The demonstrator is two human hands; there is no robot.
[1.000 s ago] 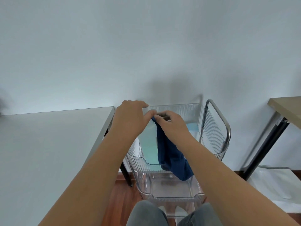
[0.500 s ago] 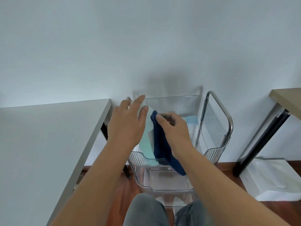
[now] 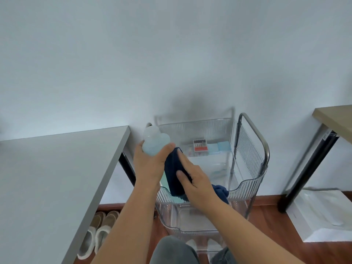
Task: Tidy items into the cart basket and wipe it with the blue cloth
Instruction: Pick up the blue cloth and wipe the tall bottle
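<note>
From the head camera, looking forward and down, a clear plastic cart [image 3: 247,187] with ribbed walls and a metal handle [image 3: 255,130] is seen standing against a pale wall. A pale translucent bottle [image 3: 155,142] is gripped upright in the left hand [image 3: 149,164], the fingers and thumb curled round its lower part, above the left side of the top basket [image 3: 200,126]. A dark blue cloth [image 3: 174,174] is pressed against the bottle's underside and the left hand by the right hand [image 3: 196,184]; the right fingers [image 3: 183,159] are laid fairly straight along the cloth, and it cannot be told whether the thumb is curled round it. The cloth's loose end [image 3: 221,191] is draped behind the right wrist, over the basket's near rim. A pale green item [image 3: 163,180] is partly hidden under the hands.

At the far end of the basket, a small case with a red insert [image 3: 200,148] is seen lying beside a light blue block [image 3: 222,145]. A lower clear basket [image 3: 190,218] is visible beneath.

A grey table [image 3: 57,178] is placed to the left, touching the wall, with a pair of slippers [image 3: 97,235] on the wooden floor under it. A tan tabletop [image 3: 335,121] on a black leg [image 3: 304,170] is seen at the right, with a white bag [image 3: 323,216] beneath. Grey trouser knees [image 3: 171,252] are shown at the bottom edge.
</note>
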